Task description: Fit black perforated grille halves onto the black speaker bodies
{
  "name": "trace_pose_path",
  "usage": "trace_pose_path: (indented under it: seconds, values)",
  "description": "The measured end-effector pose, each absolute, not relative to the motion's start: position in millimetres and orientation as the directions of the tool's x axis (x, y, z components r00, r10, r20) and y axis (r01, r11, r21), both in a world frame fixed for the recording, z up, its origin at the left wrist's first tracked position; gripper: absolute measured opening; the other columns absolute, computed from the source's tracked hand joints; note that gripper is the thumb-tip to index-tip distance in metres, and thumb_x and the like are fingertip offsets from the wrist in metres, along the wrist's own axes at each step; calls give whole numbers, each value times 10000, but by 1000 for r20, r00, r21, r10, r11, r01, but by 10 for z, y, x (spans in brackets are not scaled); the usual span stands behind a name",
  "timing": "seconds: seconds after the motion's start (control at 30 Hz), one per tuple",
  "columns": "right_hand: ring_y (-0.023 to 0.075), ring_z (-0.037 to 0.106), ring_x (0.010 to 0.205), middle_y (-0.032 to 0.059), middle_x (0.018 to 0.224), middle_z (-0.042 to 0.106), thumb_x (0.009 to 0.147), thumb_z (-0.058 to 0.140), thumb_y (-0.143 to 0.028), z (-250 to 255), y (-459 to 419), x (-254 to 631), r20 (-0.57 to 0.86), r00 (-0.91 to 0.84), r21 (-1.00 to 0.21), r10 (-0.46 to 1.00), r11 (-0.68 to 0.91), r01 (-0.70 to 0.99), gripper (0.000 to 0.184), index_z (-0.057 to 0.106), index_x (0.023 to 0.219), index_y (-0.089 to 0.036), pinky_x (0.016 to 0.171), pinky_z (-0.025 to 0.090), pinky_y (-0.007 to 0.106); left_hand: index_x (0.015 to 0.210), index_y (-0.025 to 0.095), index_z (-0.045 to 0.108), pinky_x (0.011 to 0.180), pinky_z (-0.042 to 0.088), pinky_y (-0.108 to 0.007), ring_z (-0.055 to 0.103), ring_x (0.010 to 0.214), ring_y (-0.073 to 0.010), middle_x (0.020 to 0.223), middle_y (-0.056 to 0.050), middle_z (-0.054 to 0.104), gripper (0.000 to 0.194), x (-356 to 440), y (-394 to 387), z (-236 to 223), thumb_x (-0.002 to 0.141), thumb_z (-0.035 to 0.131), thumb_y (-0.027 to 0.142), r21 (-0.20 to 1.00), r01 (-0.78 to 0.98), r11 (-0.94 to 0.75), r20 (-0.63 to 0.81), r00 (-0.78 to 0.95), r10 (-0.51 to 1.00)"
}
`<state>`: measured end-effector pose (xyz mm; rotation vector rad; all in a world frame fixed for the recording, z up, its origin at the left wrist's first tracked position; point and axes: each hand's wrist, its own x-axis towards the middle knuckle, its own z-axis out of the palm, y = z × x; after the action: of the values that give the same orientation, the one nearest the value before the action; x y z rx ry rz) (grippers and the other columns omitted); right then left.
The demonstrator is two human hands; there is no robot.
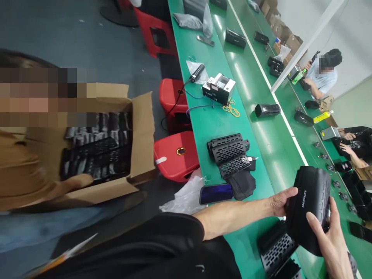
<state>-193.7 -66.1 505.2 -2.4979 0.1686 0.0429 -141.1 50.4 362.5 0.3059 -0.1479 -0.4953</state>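
A black rounded speaker with MERKURY printed on its side is held between my two hands above the green bench. My left hand grips its left side, thumb on top. From the lower right, my right hand clasps it, thumb on the near face and fingers round the far side. Below the speaker lie black perforated covers, partly hidden by it. More perforated covers rest farther up the bench, beside a black cloth and a dark phone.
A conveyor carries several black speakers. A boxed device and cables lie on the bench, with red stools beside it. Left, a person touches a carton of dark wrapped parts. Two people sit across the line.
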Motion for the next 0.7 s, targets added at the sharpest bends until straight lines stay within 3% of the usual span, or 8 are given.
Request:
trace_pose_path:
  seconds: [0.17,0.33,0.43,0.5,0.6,0.7]
  values:
    - [499,419,1524,181,1720,385,741,691,-903,5016,-575,-1895,-106,983,-496,-150,-849,-183,1283,234,1755,-263,1230,316,652,981,278,833,1164,461,-502,699,1179,-351,966,-86,764,516,-1480,486,3606,743,744,728,292,500,815,24,849,-529]
    - [498,435,1502,186,1692,422,692,710,-913,5097,-752,-1778,-177,977,-471,-116,-862,-187,1344,235,1756,-241,1234,321,642,962,255,821,1021,547,-457,727,989,-266,935,-59,782,345,-1483,408,3674,899,674,561,201,495,845,-24,865,-501]
    - [484,497,1452,184,1713,371,715,740,-859,5031,-870,-1963,-71,990,-525,-121,-839,-141,1271,282,1740,-263,1180,412,642,966,216,791,884,566,-377,714,902,-211,922,-45,777,260,-1406,403,3697,920,685,449,153,465,872,-7,883,-470]
    - [488,485,1458,201,1744,267,657,847,-782,4860,-844,-2181,77,983,-614,-165,-785,-84,1353,220,1743,-275,1083,521,630,973,203,763,813,555,-343,709,871,-197,913,-35,763,239,-1345,420,3710,892,729,425,135,414,900,-2,909,-418]
    - [483,460,1470,230,1718,230,575,971,-652,4483,-633,-2439,223,947,-723,-232,-691,1,1503,79,1726,-280,982,610,585,1074,186,733,800,553,-330,706,850,-198,932,-50,755,472,-1320,413,3743,748,900,484,124,320,939,-4,947,-323]
    - [473,401,1503,233,1678,261,666,930,-662,4236,-409,-2508,360,852,-698,-381,-715,-25,1356,111,1677,-281,1071,561,626,1237,218,680,825,557,-344,704,856,-199,1019,-58,759,770,-1394,350,3789,606,1011,512,135,275,952,1,961,-278]
